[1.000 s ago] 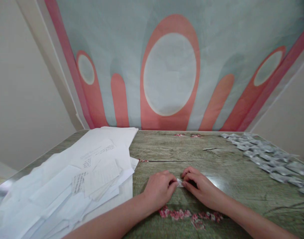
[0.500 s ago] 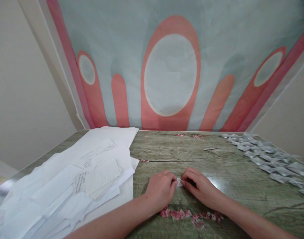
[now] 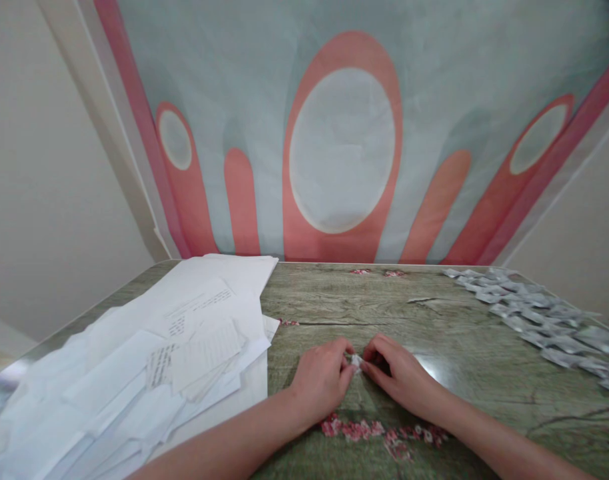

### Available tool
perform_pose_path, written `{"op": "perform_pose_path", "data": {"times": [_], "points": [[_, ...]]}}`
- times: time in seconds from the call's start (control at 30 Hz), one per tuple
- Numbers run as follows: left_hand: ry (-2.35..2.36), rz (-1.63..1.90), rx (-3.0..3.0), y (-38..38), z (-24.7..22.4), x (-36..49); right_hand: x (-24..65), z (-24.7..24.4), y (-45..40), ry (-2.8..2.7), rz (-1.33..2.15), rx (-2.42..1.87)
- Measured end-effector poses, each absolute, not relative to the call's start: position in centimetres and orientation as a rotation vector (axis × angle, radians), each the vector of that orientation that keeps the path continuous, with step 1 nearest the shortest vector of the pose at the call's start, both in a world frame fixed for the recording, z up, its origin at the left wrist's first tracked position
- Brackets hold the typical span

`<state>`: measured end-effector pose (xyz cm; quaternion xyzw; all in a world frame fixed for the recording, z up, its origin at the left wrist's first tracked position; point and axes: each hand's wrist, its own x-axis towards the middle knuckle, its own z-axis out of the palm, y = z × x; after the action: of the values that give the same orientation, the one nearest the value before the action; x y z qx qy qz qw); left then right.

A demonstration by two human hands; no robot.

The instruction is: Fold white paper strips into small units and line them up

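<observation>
A small, crumpled white scrap, apparently paper (image 3: 356, 361), might tear or slip loose if the fingers pull unevenly. It sits over the grey-green wood-grain surface (image 3: 344, 300), between the bare left hand (image 3: 320, 375) and right hand (image 3: 402, 377), each grip nearly closed, thumb and fingertips pinching one end.

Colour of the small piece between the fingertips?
The small piece is white, seen in the head view.
</observation>
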<state>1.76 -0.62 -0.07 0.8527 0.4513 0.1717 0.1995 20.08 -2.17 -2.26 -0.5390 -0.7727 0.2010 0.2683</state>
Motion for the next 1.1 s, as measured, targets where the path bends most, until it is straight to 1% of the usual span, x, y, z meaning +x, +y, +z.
{"op": "perform_pose_path", "data": {"times": [0.23,0.47,1.1], "points": [[1.213,0.476,2.468,-0.77,-0.03,1.73,20.08,-2.08,-2.10,-2.074,0.589,-1.447],[1.222,0.366,2.573,-1.04,0.24,1.79,20.24,-1.80,-2.03,-2.062,0.616,-1.426],[1.295,0.255,2.774,-1.05,0.33,1.68,19.97,-2.43,-1.77,-2.068,0.502,-1.506]]}}
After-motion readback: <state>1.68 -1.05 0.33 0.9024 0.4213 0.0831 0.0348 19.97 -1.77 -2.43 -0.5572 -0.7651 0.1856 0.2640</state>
